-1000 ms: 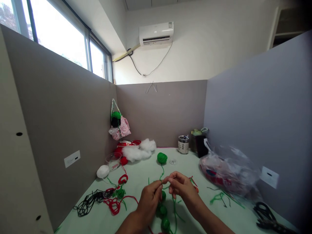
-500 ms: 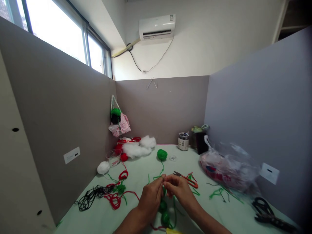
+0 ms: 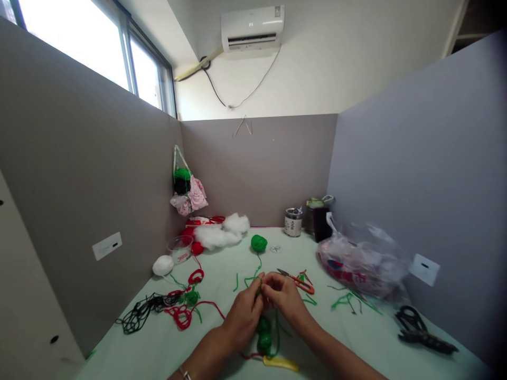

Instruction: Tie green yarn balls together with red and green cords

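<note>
Head view: the left hand (image 3: pixel 242 312) and right hand (image 3: pixel 288 300) meet mid-table, fingertips pinched together on thin green yarn (image 3: pixel 259 288); rounded green yarn balls (image 3: pixel 264 338) sit between the wrists, nearer; orange-handled metal snips (image 3: pixel 306 286) crowd the right hand's far side; flat grey partitions (image 3: pixel 79 158) wall the pale-green tabletop (image 3: pixel 364 330) left, right and far.

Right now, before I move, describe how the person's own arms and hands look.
The left hand and right hand are ungloved. No sleeve shows on either forearm. A thin, light band, perhaps metal, sits by the left wrist at the picture's bottom edge; the right wrist shows nothing worn.
</note>
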### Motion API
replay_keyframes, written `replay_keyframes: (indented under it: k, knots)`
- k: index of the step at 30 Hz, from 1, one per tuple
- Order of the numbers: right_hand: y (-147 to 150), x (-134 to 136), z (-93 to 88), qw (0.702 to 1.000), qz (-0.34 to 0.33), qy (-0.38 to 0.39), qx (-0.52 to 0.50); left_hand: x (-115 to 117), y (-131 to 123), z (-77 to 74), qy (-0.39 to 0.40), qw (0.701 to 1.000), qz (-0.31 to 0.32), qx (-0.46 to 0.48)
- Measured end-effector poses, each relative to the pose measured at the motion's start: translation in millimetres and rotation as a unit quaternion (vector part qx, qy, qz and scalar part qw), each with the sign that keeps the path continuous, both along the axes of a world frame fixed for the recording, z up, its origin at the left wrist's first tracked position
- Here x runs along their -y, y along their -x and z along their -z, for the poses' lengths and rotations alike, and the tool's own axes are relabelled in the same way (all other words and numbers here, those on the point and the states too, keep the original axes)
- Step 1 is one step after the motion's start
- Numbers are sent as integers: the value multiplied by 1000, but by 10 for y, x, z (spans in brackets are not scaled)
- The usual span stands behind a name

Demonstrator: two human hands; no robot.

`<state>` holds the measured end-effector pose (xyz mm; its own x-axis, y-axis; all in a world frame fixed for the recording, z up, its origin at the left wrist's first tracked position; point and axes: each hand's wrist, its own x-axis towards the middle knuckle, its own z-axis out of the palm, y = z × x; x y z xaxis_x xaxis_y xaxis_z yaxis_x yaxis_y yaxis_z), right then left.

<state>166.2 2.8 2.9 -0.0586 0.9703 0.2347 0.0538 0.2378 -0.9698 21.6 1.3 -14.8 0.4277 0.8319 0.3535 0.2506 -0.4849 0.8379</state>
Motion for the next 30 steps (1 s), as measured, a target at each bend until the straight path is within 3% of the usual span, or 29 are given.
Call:
replay_keyframes:
  k: [4,7,12,17,24,30]
  knots:
    - [-4,61,-69,999,-7,-25,29,25,9,-106,25,998,-4,51]
    - [1,95,-79,998,-12,-38,41,34,21,-155,-9,997,-17,77]
    - [16,108,-35,997,-11,-38,71,27,42,-168,-10,993,-33,116]
    - [3,126,-70,997,-33,-15,62,3,48,-178,39,984,-48,168]
    - [-130,137,-192,984,42,-111,133,23,51,-229,50,977,-72,194]
    - [-133,167,-287,998,30,-38,-45,15,67,-188,24,987,-79,137]
